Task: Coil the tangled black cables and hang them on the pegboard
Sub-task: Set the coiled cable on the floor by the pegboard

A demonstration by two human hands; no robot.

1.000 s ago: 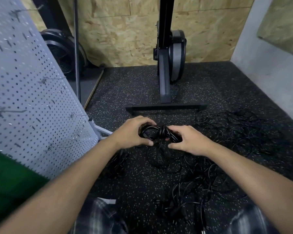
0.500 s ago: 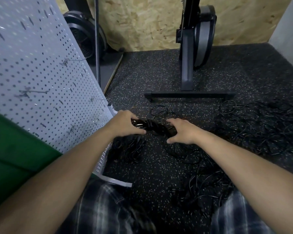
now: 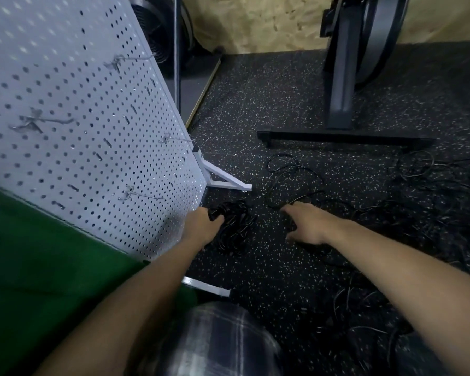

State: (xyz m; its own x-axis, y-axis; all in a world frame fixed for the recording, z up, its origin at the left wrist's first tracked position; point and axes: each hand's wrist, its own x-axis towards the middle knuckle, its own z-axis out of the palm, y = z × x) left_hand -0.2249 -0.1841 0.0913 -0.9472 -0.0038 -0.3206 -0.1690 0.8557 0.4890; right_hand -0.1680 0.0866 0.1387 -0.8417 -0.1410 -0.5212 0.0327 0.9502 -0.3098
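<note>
the left hand (image 3: 203, 227) grips one end of a coiled bundle (image 3: 235, 230) of black cable, thumb over the top and fingers curled round it. the bundle is low against the speckled rubber floor (image 3: 255, 104), just beside the bottom corner of the pegboard (image 3: 79, 118) and near its white foot (image 3: 224, 181). i cannot tell whether it rests on the floor or hangs just above it.

the right hand (image 3: 311, 226) is spread, palm down, with fingers straight and the thumb held out to the side. its fingertips (image 3: 286, 210) reach toward the loose loops (image 3: 291, 180) of thin black cable on the floor ahead of it, and more strands run dark under the palm. blur hides whether the fingers touch a strand.

the tangled cables (image 3: 432, 213) sprawl over the floor to the right, well apart from the bundle, and trail down toward the near edge of the view.

the pegboard is white, perforated, and leans away at the left. thin wire hooks (image 3: 136, 195) stick out of its face at several heights — the lowest one is just above the left hand.

further back stands a dark exercise machine (image 3: 342, 77) on a flat cross bar, with a round black fan (image 3: 158, 36) behind the pegboard against a chipboard wall (image 3: 255, 23). a green sleeve (image 3: 38, 267) and a plaid knee (image 3: 215, 340) fill the near foreground.
</note>
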